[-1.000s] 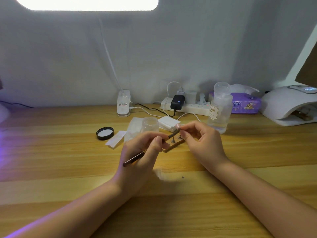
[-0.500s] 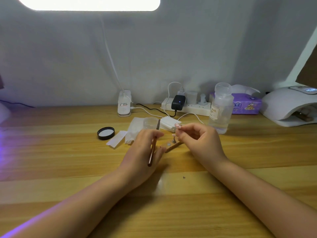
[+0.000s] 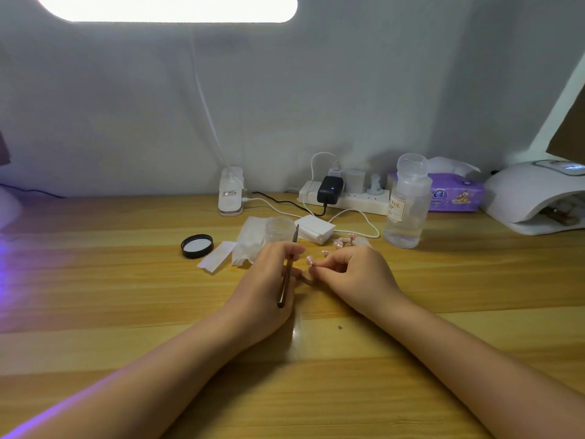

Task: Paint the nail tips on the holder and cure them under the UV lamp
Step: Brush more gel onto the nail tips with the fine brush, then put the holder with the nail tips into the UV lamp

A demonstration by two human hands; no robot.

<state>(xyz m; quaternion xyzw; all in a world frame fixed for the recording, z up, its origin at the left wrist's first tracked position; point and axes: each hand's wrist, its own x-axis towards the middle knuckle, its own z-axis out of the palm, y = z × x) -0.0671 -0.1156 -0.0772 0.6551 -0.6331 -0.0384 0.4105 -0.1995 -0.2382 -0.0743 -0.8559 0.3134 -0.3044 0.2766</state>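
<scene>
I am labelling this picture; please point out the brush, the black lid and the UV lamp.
brush (image 3: 287, 280), head view, on its brown handle.
black lid (image 3: 197, 245), head view, on its pale inside.
UV lamp (image 3: 525, 191), head view, on its white dome.

1. Long wooden table (image 3: 126, 296): honey-yellow planks with a streaked grain and a violet glow at its left edge.
2. Round jar lid (image 3: 197, 246): black rim, pale inside.
3. Soft tissue pack (image 3: 456, 195): purple with small cartoon prints.
4. Slim nail brush (image 3: 286, 280): dark brown.
</scene>
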